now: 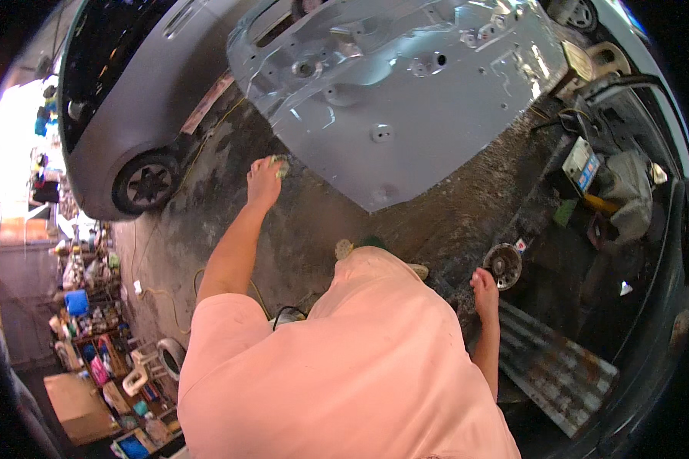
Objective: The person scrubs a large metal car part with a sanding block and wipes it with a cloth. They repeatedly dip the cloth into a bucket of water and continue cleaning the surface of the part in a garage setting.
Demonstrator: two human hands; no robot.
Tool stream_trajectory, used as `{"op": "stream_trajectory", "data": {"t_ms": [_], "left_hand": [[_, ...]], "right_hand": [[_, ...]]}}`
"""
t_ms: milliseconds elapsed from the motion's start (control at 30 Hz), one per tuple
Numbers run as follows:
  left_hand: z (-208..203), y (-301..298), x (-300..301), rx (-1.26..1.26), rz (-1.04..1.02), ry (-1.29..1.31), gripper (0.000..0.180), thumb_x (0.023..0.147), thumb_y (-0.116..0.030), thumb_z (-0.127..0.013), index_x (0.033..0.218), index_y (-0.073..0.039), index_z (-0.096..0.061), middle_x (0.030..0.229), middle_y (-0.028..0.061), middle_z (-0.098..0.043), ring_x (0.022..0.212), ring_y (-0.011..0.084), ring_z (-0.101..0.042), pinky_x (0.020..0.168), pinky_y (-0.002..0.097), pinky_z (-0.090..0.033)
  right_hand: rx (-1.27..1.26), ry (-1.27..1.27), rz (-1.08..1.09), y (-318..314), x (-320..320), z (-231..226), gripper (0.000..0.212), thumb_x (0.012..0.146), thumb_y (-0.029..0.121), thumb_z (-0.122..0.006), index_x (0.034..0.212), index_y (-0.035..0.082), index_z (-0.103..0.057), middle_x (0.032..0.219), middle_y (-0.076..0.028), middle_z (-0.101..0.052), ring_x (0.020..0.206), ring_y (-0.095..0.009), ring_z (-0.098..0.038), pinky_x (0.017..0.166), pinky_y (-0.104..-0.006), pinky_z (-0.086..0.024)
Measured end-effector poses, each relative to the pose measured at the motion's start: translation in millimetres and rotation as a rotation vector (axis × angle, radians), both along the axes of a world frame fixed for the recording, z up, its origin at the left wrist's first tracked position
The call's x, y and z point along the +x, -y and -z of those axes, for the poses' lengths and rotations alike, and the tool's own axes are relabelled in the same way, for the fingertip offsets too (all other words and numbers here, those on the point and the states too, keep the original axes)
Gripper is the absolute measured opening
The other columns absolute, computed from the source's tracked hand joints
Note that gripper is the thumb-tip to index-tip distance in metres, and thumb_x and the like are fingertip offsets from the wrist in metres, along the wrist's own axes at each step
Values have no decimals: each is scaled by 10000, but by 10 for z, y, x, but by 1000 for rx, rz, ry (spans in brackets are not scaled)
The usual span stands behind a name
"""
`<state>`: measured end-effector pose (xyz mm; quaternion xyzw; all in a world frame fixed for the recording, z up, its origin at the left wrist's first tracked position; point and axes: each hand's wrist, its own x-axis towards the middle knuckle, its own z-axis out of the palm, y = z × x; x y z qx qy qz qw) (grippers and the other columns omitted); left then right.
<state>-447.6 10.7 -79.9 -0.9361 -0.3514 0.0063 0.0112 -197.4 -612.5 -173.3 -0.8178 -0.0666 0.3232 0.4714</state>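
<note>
My left hand [264,182] is stretched forward and closed on a small yellow-green pad [282,166], just off the lower left edge of a big car body panel [413,145]. That panel is grey, glossy sheet metal with holes and pressed hollows, its pointed corner toward me. My right hand [483,286] hangs at my right side with its fingers curled, and I see nothing in it. Close beside that hand, a round metal dish-shaped part [504,265] lies lower down; I cannot tell whether they touch.
A grey car [130,115] stands at the left. Rusty corrugated sheet [559,371] lies at lower right, near an open car body [662,222] with a crumpled grey cover [631,195]. A plastic chair [608,57] is at far right. Cluttered shelves [103,359] and a yellow cord [161,294] are on the left.
</note>
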Motion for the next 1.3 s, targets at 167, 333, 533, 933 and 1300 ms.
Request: {"op": "stream_trajectory", "data": {"t_ms": [167, 333, 533, 933, 1300], "left_hand": [[126, -366, -251, -105, -271, 404, 448, 962, -183, -596, 1410, -202, -594, 1478, 156, -499, 1382, 383, -417, 1145, 528, -355], [56, -653, -456, -417, -556, 598, 464, 1079, -358, -471, 1520, -214, -478, 1580, 168, -412, 1453, 395, -380, 1191, 538, -333], [471, -1391, -1153, -957, -794, 762, 490, 1074, -378, -477, 1434, -53, -547, 1413, 166, -577, 1283, 305, -566, 1040, 444, -453], [-335, -2573, -1866, -1044, -735, 1087, 413, 1093, -300, -484, 1380, -24, -592, 1330, 106, -631, 1203, 198, -588, 1027, 329, -451], [-1439, -3013, -3097, -919, -795, 1695, 374, 1103, -301, -485, 1366, -52, -579, 1338, 120, -620, 1195, 238, -615, 1035, 388, -472]], "right_hand": [[151, 13, -179, -1258, 277, -605, 392, 1043, 243, -604, 1354, 3, -596, 1199, -47, -678, 1019, -126, -642, 885, -290, -494], [293, -83, -309, -2541, 37, -1323, 398, 1036, 214, -625, 1370, 2, -577, 1288, -93, -657, 1138, -171, -626, 1000, -319, -480], [216, -56, -497, -4030, -739, -1703, 388, 995, 188, -673, 1327, -3, -607, 1266, -119, -663, 1119, -178, -634, 967, -336, -515], [-5, 166, -1081, -7464, -2314, -1181, 813, 901, 287, -770, 1541, 6, -355, 1395, -205, -589, 1172, -297, -646, 988, -407, -525], [190, 500, -1188, -10140, -3307, -563, 370, 846, 175, -750, 1191, 108, -634, 1149, -258, -565, 1151, -449, -530, 935, -492, -517]]}}
